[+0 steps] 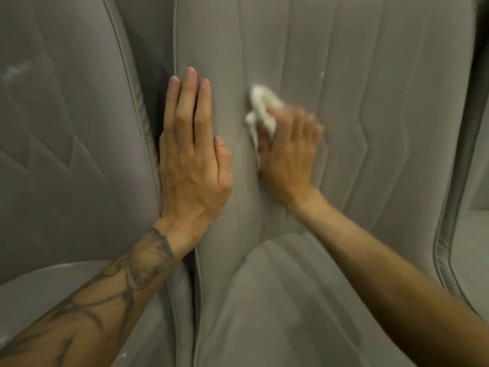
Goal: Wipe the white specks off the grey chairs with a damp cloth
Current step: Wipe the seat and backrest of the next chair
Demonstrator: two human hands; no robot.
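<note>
The left hand [194, 165] lies flat, fingers straight, on the backrest of the grey chair [370, 128]. The blurred right hand [288, 152] presses the white cloth [260, 108] there; I cannot tell if its fingers curl. A white speck [322, 74] is near.

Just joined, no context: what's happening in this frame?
A person is wiping a grey chair backrest. The right hand holds a crumpled white cloth against the fabric, motion-blurred. The left hand lies flat, fingers straight, on the backrest's left edge. A white speck sits above and right of the cloth; white smears mark the neighbouring chair on the left.
</note>
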